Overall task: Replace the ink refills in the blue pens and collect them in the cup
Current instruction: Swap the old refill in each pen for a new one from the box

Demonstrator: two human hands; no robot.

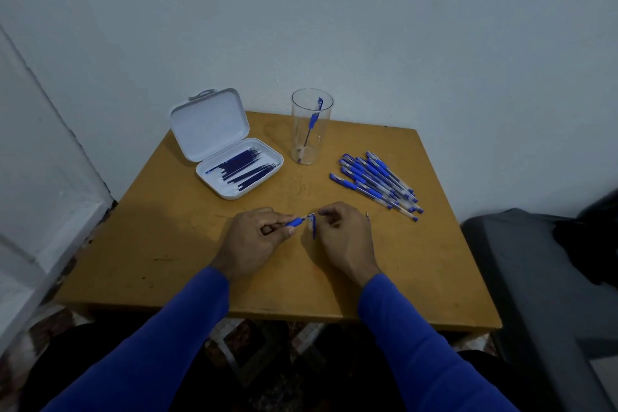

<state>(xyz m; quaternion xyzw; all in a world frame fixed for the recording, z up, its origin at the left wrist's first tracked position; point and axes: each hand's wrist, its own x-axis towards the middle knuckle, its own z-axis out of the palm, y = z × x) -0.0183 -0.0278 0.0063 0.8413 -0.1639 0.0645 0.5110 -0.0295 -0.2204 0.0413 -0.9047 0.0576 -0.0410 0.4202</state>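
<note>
Pens are what this is all about, and one blue pen is sitting in the left hand right now, its fingers curling round the barrel with the blue grip and the metal tip poking out toward the other hand. The right hand is hovering just beside that tip, fingers bent in and pinching a small piece that's clear with a blue strip hanging down (looks like the cap with its clip, but it's tiny so I'm not swearing to it). Both hands are floating just above the wooden counter, on the near side of the clear cup.

That cup is standing upright toward the back edge of the counter, and one finished-looking blue pen is leaning inside it, tip down. To the right of the cup and a bit nearer, a loose pile of blue pens is lying on the counter, all fanned out roughly the same way. To the left of the cup, a white case is sitting open with its lid tilted up against the wall side, and a bunch of dark blue refills are lying in its tray.

Blue sleeves are covering both arms. Well off to the right of the cup, past the counter edge, something grey and padded is showing.
</note>
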